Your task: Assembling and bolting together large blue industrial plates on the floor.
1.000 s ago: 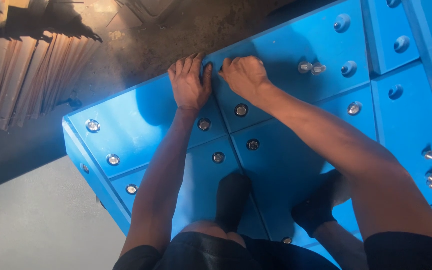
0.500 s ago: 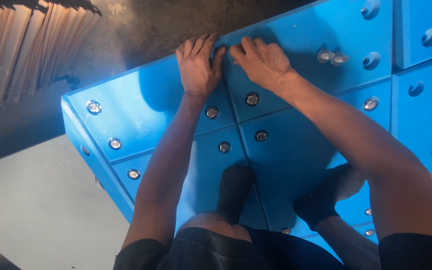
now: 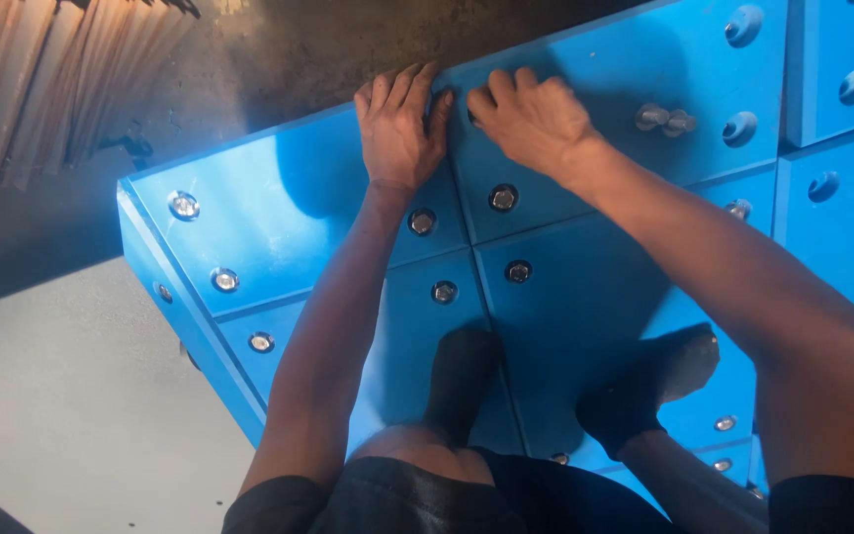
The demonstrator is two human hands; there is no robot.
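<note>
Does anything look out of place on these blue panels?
Yes. One loose bolt lies on its side on the blue panel beside the right hand, next to empty holes, while other bolts sit seated.

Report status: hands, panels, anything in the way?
Left hand flat on the blue panel at its far edge, by the seam. Right hand knuckles-up on the neighbouring panel. Both empty. Loose bolt lies right of them.
</note>
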